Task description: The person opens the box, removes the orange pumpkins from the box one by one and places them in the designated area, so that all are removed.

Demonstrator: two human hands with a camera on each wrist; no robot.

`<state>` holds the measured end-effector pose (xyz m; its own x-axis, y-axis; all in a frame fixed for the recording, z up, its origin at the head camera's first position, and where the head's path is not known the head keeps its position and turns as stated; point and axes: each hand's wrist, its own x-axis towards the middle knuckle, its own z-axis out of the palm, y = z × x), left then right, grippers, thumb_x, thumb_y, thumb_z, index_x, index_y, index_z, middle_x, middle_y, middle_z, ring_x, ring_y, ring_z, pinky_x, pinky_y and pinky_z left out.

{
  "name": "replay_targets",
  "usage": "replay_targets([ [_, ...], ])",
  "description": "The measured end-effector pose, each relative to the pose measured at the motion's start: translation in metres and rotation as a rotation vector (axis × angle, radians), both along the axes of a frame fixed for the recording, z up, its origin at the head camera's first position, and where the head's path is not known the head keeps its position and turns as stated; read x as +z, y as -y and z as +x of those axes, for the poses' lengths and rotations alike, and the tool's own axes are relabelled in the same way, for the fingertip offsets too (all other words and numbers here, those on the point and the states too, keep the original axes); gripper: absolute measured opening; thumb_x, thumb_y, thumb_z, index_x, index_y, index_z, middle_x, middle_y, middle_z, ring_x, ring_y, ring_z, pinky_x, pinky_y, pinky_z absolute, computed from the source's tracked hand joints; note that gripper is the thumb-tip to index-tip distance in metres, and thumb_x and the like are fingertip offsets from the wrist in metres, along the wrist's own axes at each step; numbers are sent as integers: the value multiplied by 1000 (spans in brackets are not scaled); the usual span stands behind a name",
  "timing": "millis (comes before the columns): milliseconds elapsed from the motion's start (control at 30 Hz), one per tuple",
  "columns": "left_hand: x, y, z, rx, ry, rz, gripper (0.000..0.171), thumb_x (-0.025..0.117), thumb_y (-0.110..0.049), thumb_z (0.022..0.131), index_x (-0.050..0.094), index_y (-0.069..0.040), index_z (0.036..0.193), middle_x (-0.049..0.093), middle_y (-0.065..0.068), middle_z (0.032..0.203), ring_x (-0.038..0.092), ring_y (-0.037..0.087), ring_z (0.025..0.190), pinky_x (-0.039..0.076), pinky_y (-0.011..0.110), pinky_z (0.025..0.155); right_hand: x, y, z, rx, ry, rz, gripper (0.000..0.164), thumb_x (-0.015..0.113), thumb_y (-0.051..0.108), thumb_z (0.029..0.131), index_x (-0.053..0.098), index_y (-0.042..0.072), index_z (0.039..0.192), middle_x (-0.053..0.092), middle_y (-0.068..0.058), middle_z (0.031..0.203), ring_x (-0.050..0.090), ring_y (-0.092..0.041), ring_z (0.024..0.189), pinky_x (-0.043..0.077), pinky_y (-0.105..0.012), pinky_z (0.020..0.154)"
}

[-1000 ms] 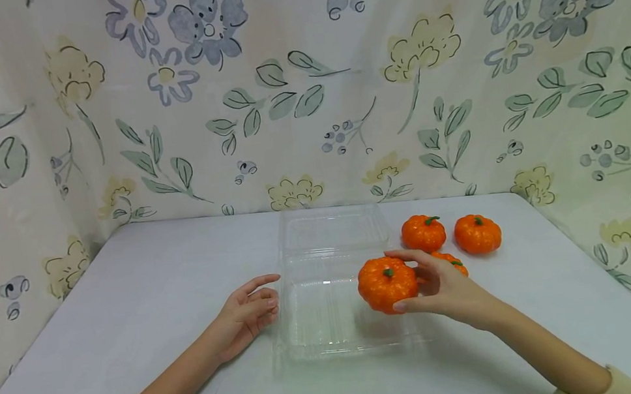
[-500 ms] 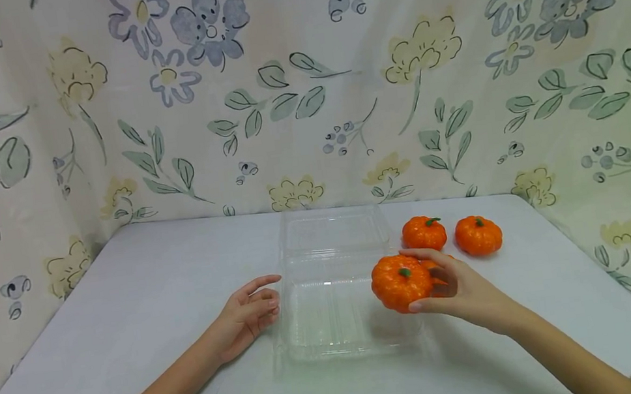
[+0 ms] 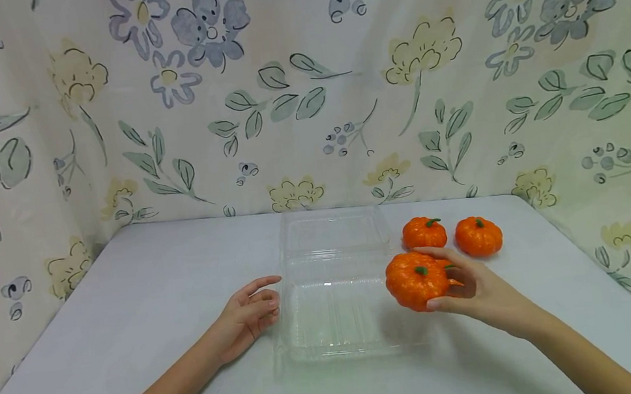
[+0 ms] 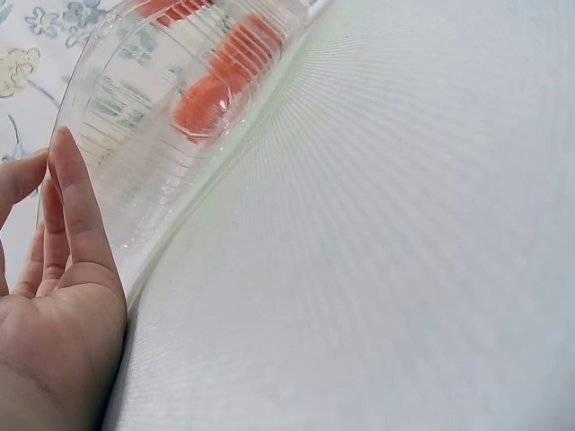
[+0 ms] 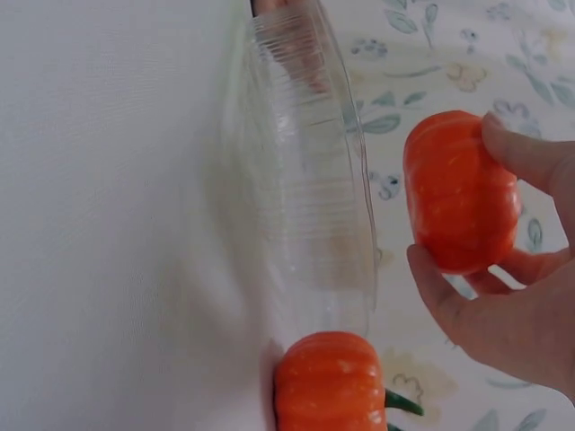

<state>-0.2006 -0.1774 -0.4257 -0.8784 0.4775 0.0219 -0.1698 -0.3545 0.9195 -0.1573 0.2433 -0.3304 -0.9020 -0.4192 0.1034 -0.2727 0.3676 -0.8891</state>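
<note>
My right hand (image 3: 484,294) pinches an orange toy pumpkin (image 3: 416,281) with a green stem, thumb on the near side and fingers on the far side. The pumpkin is held up over the right side of a clear plastic clamshell box (image 3: 336,319), whose lid (image 3: 331,231) lies folded back. In the right wrist view the held pumpkin (image 5: 460,193) is well clear of the box wall. My left hand (image 3: 250,313) rests at the box's left side, fingers loosely extended, fingertips right at the wall (image 4: 135,180) in the left wrist view.
Two more orange pumpkins, one behind the held one (image 3: 424,233) and one farther right (image 3: 478,236), sit on the white table (image 3: 181,259). Another pumpkin (image 5: 331,386) sits by the box's right side, mostly hidden in the head view. A floral curtain (image 3: 286,148) closes off the back.
My right hand has moved to the right with the pumpkin, from over the box's interior toward its right edge. My left hand has stayed in place.
</note>
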Motion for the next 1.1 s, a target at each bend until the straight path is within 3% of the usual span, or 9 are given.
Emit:
replay_targets([
  [133,1,0,0,3,9,-5,40,55,5,104,52,-12,140,65,-3,102,65,7,85,60,18,81,0,-6,3,-25,-2,6,70,78,11,95,44,14,157,48,-18,152,59,-4,122,59,-23,94],
  [467,1,0,0,6,16,-8,39,55,5,104,53,-13,139,66,-3,101,66,7,84,60,18,81,-2,-17,3,-33,11,-31,68,77,7,95,46,13,155,53,5,144,61,-6,121,61,-26,91],
  [733,2,0,0,6,16,-6,39,56,5,104,53,-12,139,66,-3,101,65,7,84,60,18,80,-2,-24,0,-70,4,-1,69,79,9,93,47,11,154,49,-5,148,61,-4,120,60,-25,91],
  [967,2,-1,0,11,12,-6,40,55,6,104,52,-11,140,66,-3,101,65,7,84,59,18,80,-1,-29,-2,-65,3,-10,66,79,6,92,49,8,151,53,9,142,64,-6,116,61,-25,90],
  [1100,2,-1,0,16,13,-8,40,56,6,103,53,-12,139,66,-3,101,66,7,84,60,18,80,-1,-32,-4,-66,9,-1,67,79,7,92,48,6,152,52,4,144,64,-5,116,61,-25,90],
])
